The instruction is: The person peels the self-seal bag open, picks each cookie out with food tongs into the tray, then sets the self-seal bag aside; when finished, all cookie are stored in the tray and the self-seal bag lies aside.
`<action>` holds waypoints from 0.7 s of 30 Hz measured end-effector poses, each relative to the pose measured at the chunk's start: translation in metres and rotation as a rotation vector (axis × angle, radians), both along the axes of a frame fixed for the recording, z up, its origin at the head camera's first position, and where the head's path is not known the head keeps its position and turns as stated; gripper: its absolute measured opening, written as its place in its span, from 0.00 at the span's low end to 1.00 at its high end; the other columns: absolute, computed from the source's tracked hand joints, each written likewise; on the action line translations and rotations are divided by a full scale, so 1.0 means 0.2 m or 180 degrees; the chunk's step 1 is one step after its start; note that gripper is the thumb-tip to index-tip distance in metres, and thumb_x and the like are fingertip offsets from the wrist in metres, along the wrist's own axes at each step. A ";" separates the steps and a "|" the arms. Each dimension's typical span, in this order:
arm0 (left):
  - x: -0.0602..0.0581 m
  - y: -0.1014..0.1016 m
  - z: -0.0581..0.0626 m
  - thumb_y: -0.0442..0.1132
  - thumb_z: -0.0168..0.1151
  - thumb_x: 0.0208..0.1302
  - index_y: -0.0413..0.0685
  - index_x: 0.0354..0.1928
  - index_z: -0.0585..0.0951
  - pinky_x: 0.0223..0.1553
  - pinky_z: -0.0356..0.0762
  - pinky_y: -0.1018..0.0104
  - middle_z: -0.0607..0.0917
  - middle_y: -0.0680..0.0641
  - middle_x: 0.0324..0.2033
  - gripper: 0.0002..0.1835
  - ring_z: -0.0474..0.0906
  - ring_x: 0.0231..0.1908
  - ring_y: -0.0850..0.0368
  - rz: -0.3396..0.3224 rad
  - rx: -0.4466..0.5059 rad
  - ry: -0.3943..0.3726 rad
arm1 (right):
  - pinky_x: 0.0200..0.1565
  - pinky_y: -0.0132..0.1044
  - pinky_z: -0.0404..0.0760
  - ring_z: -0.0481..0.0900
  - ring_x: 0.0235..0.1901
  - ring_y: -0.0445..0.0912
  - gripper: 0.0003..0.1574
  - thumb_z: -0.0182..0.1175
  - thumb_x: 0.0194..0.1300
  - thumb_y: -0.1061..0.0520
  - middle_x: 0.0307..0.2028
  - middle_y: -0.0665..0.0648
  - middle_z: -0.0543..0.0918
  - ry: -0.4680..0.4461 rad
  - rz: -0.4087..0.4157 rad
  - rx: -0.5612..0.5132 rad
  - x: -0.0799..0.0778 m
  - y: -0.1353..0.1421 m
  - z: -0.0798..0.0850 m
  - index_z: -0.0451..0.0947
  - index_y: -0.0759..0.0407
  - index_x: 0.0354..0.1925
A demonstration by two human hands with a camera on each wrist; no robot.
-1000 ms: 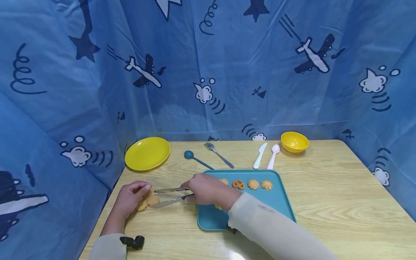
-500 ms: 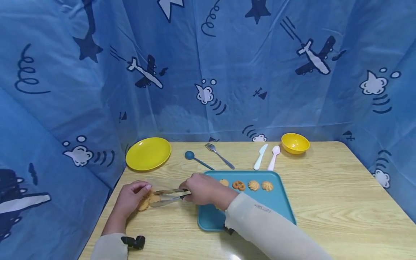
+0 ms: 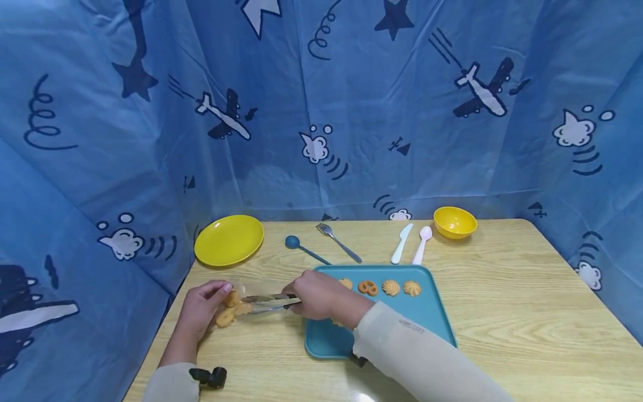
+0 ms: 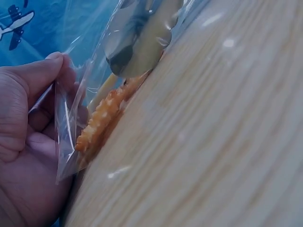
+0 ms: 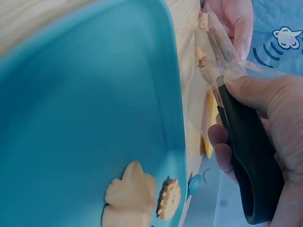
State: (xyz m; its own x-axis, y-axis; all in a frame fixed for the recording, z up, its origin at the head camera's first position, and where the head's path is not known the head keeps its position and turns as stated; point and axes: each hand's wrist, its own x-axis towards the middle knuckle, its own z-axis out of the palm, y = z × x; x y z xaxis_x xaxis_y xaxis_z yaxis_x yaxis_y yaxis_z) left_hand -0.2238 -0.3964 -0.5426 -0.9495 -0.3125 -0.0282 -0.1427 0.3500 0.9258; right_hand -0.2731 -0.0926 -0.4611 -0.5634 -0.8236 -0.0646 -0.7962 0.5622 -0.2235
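Note:
My left hand (image 3: 198, 307) pinches the edge of a clear plastic bag (image 4: 68, 137) between thumb and fingers, at the table's left side. Several golden cookies (image 3: 226, 318) lie inside the bag. My right hand (image 3: 316, 293) grips a pair of tongs (image 5: 251, 156) by the black handle, reaching across the tray's left edge. The metal ends of the tongs are inside the bag, beside the cookies. Whether they clasp a cookie is hard to tell through the shiny plastic.
A teal tray (image 3: 422, 315) carries several cookies, among them a pretzel cookie (image 3: 368, 287); my right arm covers part of it. Behind stand a yellow plate (image 3: 228, 240), a dark blue spoon (image 3: 292, 242), a fork (image 3: 339, 243), a pale knife (image 3: 402, 244), a pink spoon (image 3: 422, 245) and a yellow bowl (image 3: 455, 223).
The tongs' ends have come closer together and shifted slightly right inside the bag. More of the cookies shows beside them. The left hand keeps its pinch on the bag.

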 end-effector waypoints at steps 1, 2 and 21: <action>0.00 0.00 0.00 0.56 0.65 0.69 0.44 0.56 0.85 0.45 0.79 0.76 0.87 0.54 0.46 0.25 0.79 0.44 0.64 0.0017 0.0020 -0.0016 | 0.36 0.30 0.79 0.79 0.25 0.32 0.26 0.66 0.70 0.45 0.51 0.44 0.88 -0.0034 -0.0010 -0.0014 0.00 0.01 0.00 0.80 0.44 0.64; 0.00 0.00 -0.01 0.55 0.65 0.69 0.44 0.56 0.85 0.45 0.79 0.76 0.87 0.54 0.46 0.24 0.79 0.45 0.64 0.0029 0.0056 -0.0013 | 0.34 0.30 0.79 0.78 0.23 0.32 0.26 0.66 0.71 0.45 0.52 0.45 0.88 -0.0064 -0.0013 -0.0033 0.00 0.02 0.00 0.80 0.45 0.64; 0.01 0.00 -0.01 0.52 0.65 0.71 0.40 0.55 0.85 0.47 0.78 0.79 0.88 0.45 0.50 0.23 0.80 0.44 0.69 -0.0132 0.0035 0.0145 | 0.29 0.32 0.76 0.71 0.15 0.33 0.28 0.66 0.70 0.45 0.22 0.41 0.82 -0.0094 -0.0153 -0.0430 0.05 0.45 0.14 0.79 0.50 0.65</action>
State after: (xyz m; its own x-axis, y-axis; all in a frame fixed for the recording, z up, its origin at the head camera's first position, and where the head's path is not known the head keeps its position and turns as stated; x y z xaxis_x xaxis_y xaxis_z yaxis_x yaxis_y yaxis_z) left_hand -0.2221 -0.3960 -0.5448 -0.9620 -0.2727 0.0120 -0.0860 0.3445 0.9349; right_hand -0.2631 -0.0022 -0.4333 -0.6021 -0.7980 0.0280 -0.7610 0.5628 -0.3226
